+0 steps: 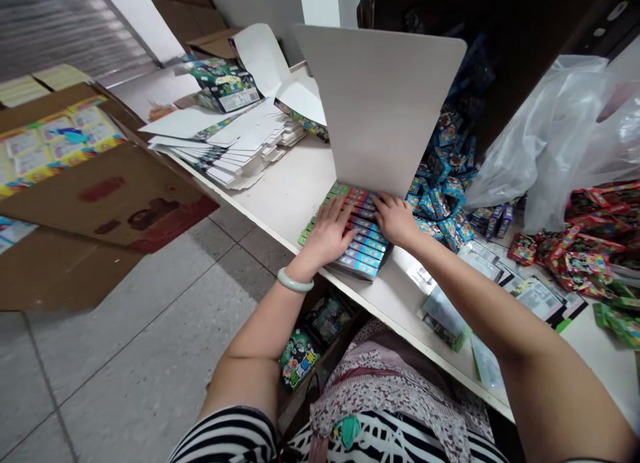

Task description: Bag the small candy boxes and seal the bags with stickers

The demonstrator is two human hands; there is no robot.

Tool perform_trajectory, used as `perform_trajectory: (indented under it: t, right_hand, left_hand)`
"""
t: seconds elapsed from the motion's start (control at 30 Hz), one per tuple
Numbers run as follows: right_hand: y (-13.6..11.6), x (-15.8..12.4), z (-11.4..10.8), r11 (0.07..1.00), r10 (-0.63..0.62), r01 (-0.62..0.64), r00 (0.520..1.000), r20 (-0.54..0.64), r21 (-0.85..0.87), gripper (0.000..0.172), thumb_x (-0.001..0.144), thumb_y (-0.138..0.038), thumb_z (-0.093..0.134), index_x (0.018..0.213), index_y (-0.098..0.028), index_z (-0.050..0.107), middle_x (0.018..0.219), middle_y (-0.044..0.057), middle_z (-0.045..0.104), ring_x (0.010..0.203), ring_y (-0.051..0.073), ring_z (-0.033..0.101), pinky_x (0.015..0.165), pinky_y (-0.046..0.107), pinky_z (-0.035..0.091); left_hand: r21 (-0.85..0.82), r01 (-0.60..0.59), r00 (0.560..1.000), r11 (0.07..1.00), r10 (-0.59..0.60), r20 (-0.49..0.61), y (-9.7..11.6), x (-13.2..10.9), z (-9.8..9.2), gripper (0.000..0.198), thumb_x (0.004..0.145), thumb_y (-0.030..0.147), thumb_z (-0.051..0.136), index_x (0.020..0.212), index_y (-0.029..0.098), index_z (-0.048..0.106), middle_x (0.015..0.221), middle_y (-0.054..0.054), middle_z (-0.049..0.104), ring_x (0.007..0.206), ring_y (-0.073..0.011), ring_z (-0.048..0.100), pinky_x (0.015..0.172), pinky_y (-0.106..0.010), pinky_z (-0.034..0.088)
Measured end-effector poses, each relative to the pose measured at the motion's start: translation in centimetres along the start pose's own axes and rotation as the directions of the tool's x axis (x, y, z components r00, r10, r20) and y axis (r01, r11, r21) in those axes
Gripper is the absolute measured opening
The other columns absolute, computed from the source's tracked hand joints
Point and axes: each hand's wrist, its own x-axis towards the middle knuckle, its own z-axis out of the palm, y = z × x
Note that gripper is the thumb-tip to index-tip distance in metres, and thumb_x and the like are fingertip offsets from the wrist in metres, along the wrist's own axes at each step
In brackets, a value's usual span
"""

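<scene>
The packs (367,242) in the box (350,273) on the table (277,196) are apparently being levelled by the left hand (327,233), fingers parted, and right hand (395,216), loosely bent, nothing visibly gripped; for lid (385,110) closure, both hands must be withdrawn.

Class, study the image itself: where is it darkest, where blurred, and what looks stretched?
Head view throughout: darkest at upper right, blue packets fading into shadow; slatted surface at upper left blurred, boxed packets crisper; right arm seems stretched toward the lower corner, likely by a wide lens.
</scene>
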Motion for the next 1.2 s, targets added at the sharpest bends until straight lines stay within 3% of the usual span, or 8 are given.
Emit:
perform_trajectory:
  t: [0.17, 0.3, 0.5, 0.63, 0.77, 0.83, 0.97, 1.2]
  right_hand:
    - [2.5, -0.2, -0.3, 0.972, -0.166, 0.156, 0.985, 0.043, 0.178, 0.046, 0.096, -0.025, 0.049, 0.141, -0.015, 0.06, 0.148, 0.014, 0.057, 0.135, 0.029, 0.052, 0.116, 0.046, 0.038]
    - [4.2, -2.0, -0.9, 0.954, -0.009, 0.028, 0.998, -0.065, 0.299, 0.043, 0.093, -0.02, 0.053, 0.135, -0.014, 0.064, 0.142, 0.014, 0.062, 0.134, 0.029, 0.055, 0.116, 0.047, 0.039]
    - [6.1, -11.7, -2.1, 0.745, 0.126, -0.113, 0.992, 0.028, 0.657, 0.031, 0.091, -0.027, 0.057, 0.116, -0.021, 0.074, 0.118, 0.007, 0.075, 0.107, 0.023, 0.07, 0.101, 0.041, 0.053]
    - [10.4, -20.6, -4.5, 0.716, 0.253, -0.256, 0.962, 0.1, 0.65, 0.033, 0.09, -0.035, 0.059, 0.115, -0.02, 0.074, 0.114, 0.008, 0.077, 0.103, 0.023, 0.072, 0.097, 0.04, 0.055]
    - [15.1, -26.1, -5.9, 0.728, 0.602, -0.568, 0.798, 0.038, 0.384, 0.03, 0.088, -0.027, 0.06, 0.112, -0.017, 0.075, 0.111, 0.011, 0.077, 0.101, 0.026, 0.071, 0.097, 0.044, 0.054]
    - [16.1, -26.6, -5.5, 0.743, 0.64, -0.61, 0.768, -0.027, 0.274, 0.029, 0.088, -0.024, 0.061, 0.113, -0.016, 0.074, 0.116, 0.012, 0.075, 0.107, 0.027, 0.07, 0.099, 0.045, 0.052]
    - [14.8, -23.8, -3.9, 0.875, 0.47, -0.459, 0.881, -0.044, 0.154, 0.041, 0.091, -0.025, 0.063, 0.13, -0.013, 0.064, 0.132, 0.016, 0.068, 0.124, 0.028, 0.061, 0.108, 0.044, 0.046]
    - [11.9, -19.1, -2.6, 0.874, 0.486, -0.484, 0.868, 0.101, -0.05, 0.055, 0.084, -0.032, 0.076, 0.13, -0.004, 0.06, 0.131, 0.026, 0.061, 0.127, 0.036, 0.055, 0.107, 0.048, 0.044]
  left_hand:
    - [0.035, -0.013, 0.996, 0.999, 0.01, 0.091, -0.1, 0.4, -0.1, 0.052, 0.102, 0.037, 0.042, 0.15, 0.017, 0.045, 0.159, -0.014, 0.042, 0.148, -0.0328, 0.036, 0.123, -0.055, 0.028]
    - [0.054, -0.028, 0.996, 0.998, 0.023, 0.081, -0.5, 0.9, 0.1, 0.051, 0.1, 0.038, 0.045, 0.145, 0.015, 0.05, 0.153, -0.015, 0.047, 0.143, -0.0317, 0.042, 0.122, -0.051, 0.032]
    - [-0.064, -0.099, 0.995, 0.993, 0.101, 0.022, 0.0, 2.0, -1.2, 0.05, 0.093, 0.033, 0.054, 0.137, 0.009, 0.054, 0.145, -0.019, 0.054, 0.136, -0.0319, 0.049, 0.119, -0.05, 0.037]
    - [-0.166, -0.182, 0.983, 0.969, 0.174, -0.063, 4.6, 1.4, -0.9, 0.051, 0.097, 0.04, 0.049, 0.141, 0.013, 0.048, 0.147, -0.016, 0.052, 0.139, -0.0281, 0.047, 0.121, -0.049, 0.035]
    - [-0.433, -0.352, 0.908, 0.83, 0.415, 0.057, 12.4, 0.4, 3.4, 0.038, 0.101, 0.041, 0.046, 0.133, 0.022, 0.053, 0.132, -0.009, 0.064, 0.125, -0.0222, 0.06, 0.111, -0.043, 0.048]
    - [-0.455, -0.391, 0.841, 0.8, 0.511, 0.176, 16.4, 0.0, 6.2, 0.043, 0.096, 0.04, 0.057, 0.133, 0.018, 0.055, 0.135, -0.014, 0.062, 0.13, -0.0271, 0.056, 0.113, -0.047, 0.044]
    - [-0.213, -0.306, 0.818, 0.928, 0.37, 0.44, 21.4, -0.4, 9.9, 0.074, 0.085, 0.046, 0.072, 0.145, 0.012, 0.046, 0.159, -0.025, 0.036, 0.151, -0.0422, 0.029, 0.121, -0.061, 0.027]
    - [-0.178, -0.285, 0.782, 0.942, 0.336, 0.526, 22.5, -1.3, 10.7, 0.083, 0.083, 0.044, 0.075, 0.151, 0.016, 0.038, 0.166, -0.022, 0.023, 0.157, -0.0416, 0.013, 0.124, -0.063, 0.018]
